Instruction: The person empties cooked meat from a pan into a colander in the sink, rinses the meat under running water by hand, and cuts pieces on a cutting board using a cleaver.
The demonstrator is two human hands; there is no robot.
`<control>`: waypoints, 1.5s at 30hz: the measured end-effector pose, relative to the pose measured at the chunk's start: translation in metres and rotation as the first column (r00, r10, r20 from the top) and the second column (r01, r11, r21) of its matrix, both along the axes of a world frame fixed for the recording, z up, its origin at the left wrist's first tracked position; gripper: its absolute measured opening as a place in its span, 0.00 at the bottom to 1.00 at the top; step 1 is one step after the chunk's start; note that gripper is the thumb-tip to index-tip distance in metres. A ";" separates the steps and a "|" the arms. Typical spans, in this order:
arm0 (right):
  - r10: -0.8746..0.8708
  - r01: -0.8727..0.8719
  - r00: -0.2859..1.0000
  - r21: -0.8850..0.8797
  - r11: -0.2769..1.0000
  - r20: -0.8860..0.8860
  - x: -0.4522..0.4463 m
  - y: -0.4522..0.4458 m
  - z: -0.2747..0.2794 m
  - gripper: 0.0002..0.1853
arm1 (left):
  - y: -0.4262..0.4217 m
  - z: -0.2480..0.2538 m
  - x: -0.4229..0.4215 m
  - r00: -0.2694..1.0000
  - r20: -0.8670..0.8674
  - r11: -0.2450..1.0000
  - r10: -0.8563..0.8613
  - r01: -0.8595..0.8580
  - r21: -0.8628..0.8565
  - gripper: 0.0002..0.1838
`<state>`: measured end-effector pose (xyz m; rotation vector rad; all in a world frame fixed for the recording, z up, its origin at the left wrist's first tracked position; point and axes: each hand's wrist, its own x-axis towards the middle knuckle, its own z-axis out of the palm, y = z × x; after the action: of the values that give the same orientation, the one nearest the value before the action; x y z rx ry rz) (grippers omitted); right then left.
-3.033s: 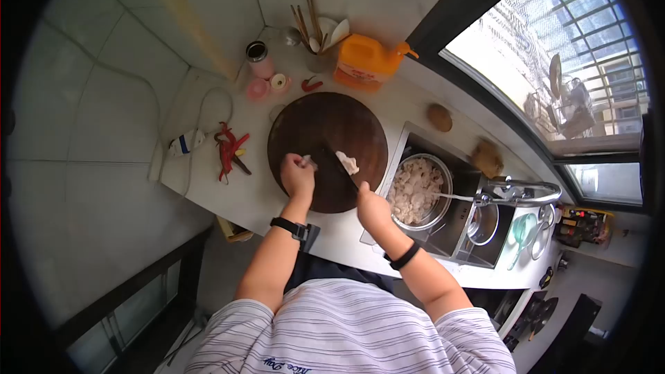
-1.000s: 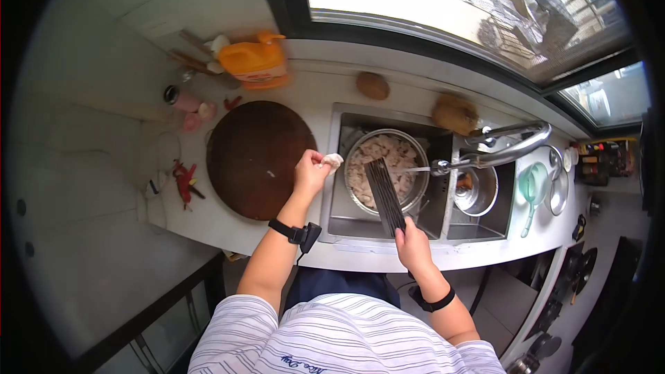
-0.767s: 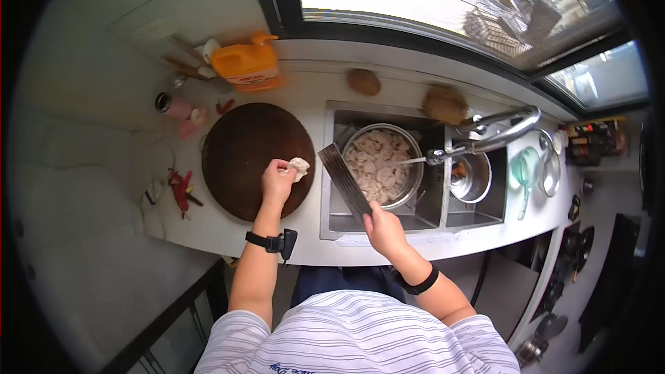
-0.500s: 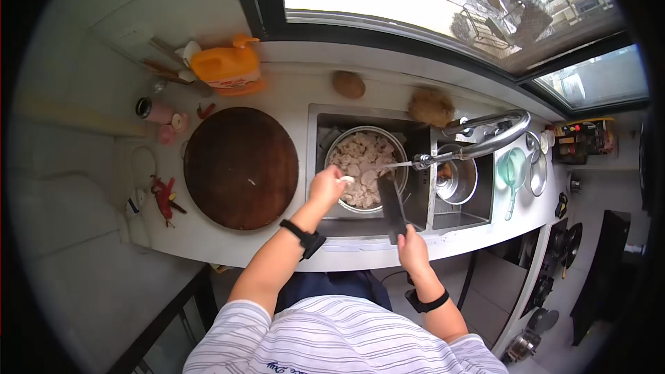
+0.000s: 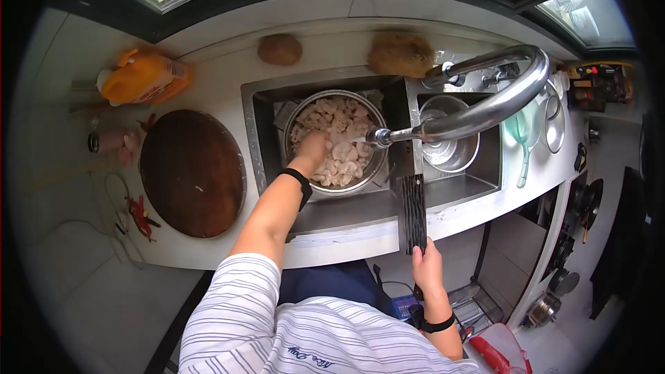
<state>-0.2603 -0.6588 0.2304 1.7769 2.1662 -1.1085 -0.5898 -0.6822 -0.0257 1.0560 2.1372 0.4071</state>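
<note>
Currently my left grip (image 5: 315, 148) is among pale pieces (image 5: 344, 156) in the bowl (image 5: 336, 192), hold unclear; right grip (image 5: 427, 267) has the cleaver (image 5: 413, 212), needs keeping clear.

Kitchen: double sink (image 5: 260, 138) under window, curved faucet (image 5: 509, 100), basin (image 5: 379, 159) of pale food pieces, round chopping board (image 5: 190, 187), red chilies (image 5: 140, 218) on counter (image 5: 183, 253), pans (image 5: 589, 201) at right.

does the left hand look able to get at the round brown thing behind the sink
Probably yes: the left hand must clear the rim of the metal pot, but the faucet lies right of its way to the round brown thing.
</note>
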 end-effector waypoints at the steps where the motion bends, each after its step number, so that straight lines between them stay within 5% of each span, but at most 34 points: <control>1: -0.055 0.053 0.998 -0.070 0.996 -0.030 0.007 0.002 -0.003 0.09 | 0.005 0.003 -0.005 0.993 0.116 1.000 0.018 -0.016 -0.016 0.17; 3: -0.059 0.055 0.997 -0.102 0.993 -0.041 0.017 0.010 -0.012 0.09 | 0.012 0.015 -0.015 0.977 0.212 0.999 0.036 -0.029 -0.034 0.16; 5: -0.047 0.045 0.999 -0.133 0.990 -0.015 0.016 0.019 -0.014 0.09 | 0.012 0.030 -0.022 0.567 0.694 0.885 0.444 -0.401 -0.238 0.19; 6: -0.050 0.046 0.998 -0.131 0.990 -0.031 0.013 0.023 -0.015 0.09 | 0.011 0.038 -0.026 0.579 0.686 0.886 0.440 -0.402 -0.229 0.19; 8: -0.058 0.051 0.996 -0.101 0.994 -0.068 0.008 0.030 -0.015 0.09 | 0.005 0.055 -0.029 0.176 0.893 0.834 0.415 -0.467 -0.295 0.22; 11: -0.035 0.026 0.997 -0.126 0.992 -0.066 -0.001 0.037 -0.008 0.09 | -0.004 0.087 -0.023 0.063 0.948 0.801 0.312 -0.554 -0.227 0.20; 16: 0.215 -0.216 0.972 -0.007 0.976 -0.091 -0.037 0.028 0.004 0.11 | -0.042 0.128 -0.028 0.310 0.868 0.691 0.388 -0.721 -0.051 0.11; 19: 0.388 -0.395 0.916 -0.063 0.917 -0.101 -0.082 0.016 0.017 0.12 | -0.084 0.157 -0.039 0.519 0.780 0.582 0.351 -0.773 0.252 0.15; 20: 0.411 -0.420 0.904 -0.057 0.906 -0.120 -0.100 0.012 0.017 0.12 | -0.100 0.170 -0.046 0.642 0.620 0.605 0.451 -0.731 0.317 0.16; 22: 0.521 -0.538 0.828 -0.031 0.842 -0.207 -0.135 0.000 0.017 0.12 | -0.134 0.198 -0.060 0.846 0.036 0.706 0.532 -0.467 0.533 0.18; 24: 0.565 -0.581 0.787 0.010 0.814 -0.248 -0.173 -0.015 0.019 0.11 | -0.165 0.213 -0.070 0.782 -0.197 0.722 0.592 -0.405 0.561 0.18; 30: 0.760 -0.736 0.597 0.203 0.646 -0.256 -0.264 -0.069 0.010 0.09 | -0.260 0.176 -0.096 0.783 -0.321 0.798 0.533 -0.341 0.496 0.17; 32: 0.815 -0.785 0.534 0.225 0.577 -0.225 -0.285 -0.087 0.007 0.09 | -0.276 0.176 -0.097 0.785 -0.436 0.843 0.440 -0.193 0.503 0.17; 37: 0.934 -0.895 0.354 0.269 0.355 -0.052 -0.325 -0.121 0.010 0.06 | -0.298 0.165 -0.091 0.745 -0.410 0.781 0.527 -0.235 0.578 0.16; 45: 0.975 -0.961 0.205 0.204 0.184 0.082 -0.337 -0.133 0.010 0.05 | -0.307 0.163 -0.099 0.739 -0.384 0.741 0.553 -0.226 0.633 0.14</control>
<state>-0.5975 -0.7913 0.2405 -0.0132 2.7002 -0.5199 -0.6883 -0.9888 0.1369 1.0796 2.9026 1.1093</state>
